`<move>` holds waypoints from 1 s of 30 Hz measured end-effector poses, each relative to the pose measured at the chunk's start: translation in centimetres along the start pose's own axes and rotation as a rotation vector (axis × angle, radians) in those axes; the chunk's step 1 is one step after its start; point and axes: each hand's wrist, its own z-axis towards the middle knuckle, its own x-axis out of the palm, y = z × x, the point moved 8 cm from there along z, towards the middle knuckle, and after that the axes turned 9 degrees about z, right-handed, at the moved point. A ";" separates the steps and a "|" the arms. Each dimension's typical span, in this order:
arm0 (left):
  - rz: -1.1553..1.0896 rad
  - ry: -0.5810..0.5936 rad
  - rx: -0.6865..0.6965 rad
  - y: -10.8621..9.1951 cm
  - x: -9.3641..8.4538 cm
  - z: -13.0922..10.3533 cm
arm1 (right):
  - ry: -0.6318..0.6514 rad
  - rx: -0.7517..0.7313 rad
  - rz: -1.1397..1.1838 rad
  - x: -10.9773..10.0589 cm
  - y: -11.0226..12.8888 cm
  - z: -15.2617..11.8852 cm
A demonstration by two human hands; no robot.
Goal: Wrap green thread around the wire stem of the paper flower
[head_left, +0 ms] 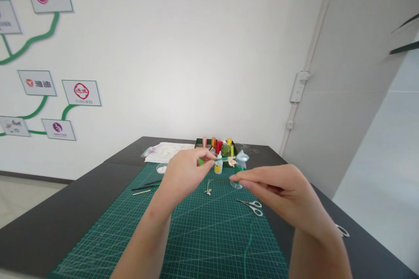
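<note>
My left hand (188, 170) is closed in a pinch on a thin green stem (221, 158), held above the mat and pointing right. A small cream petal piece (232, 162) sits near the far end of this stem. A pale blue flower (242, 158) shows just beyond; I cannot tell whether it is joined to the stem. Lower and to the right, my right hand (281, 187) has thumb and fingers pressed together. What they hold, if anything, is too small to make out. Below the hands, a small pale sprig (208, 189) lies on the green cutting mat (203, 235).
White-handled scissors (255, 207) and a green thread (248, 248) lie on the mat's right side. Behind stand a glue bottle (218, 166) and a box of thread spools (219, 146). Dark sticks (145, 185) lie left; another scissors handle (342, 230) shows at right.
</note>
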 end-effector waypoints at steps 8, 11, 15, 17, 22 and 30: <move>-0.029 0.307 0.218 -3.0 2.2 -2.6 | -0.310 0.077 0.136 -4.3 -3.8 0.9; -0.084 0.366 0.228 -3.5 2.0 -3.5 | -0.304 0.124 0.190 -3.7 -5.3 1.8; -0.095 0.279 0.154 -3.3 0.4 -3.8 | -0.246 0.194 0.248 -2.3 -7.9 2.9; -0.119 0.175 0.093 -2.8 -0.7 -3.6 | -0.198 0.230 0.272 -1.5 -9.4 3.3; -0.254 -0.133 0.018 -1.0 -3.2 -2.7 | 0.057 0.296 0.316 1.2 -11.6 3.7; -0.521 -0.539 -0.142 4.2 -5.3 -1.3 | -0.040 0.267 0.614 -0.5 -12.9 2.8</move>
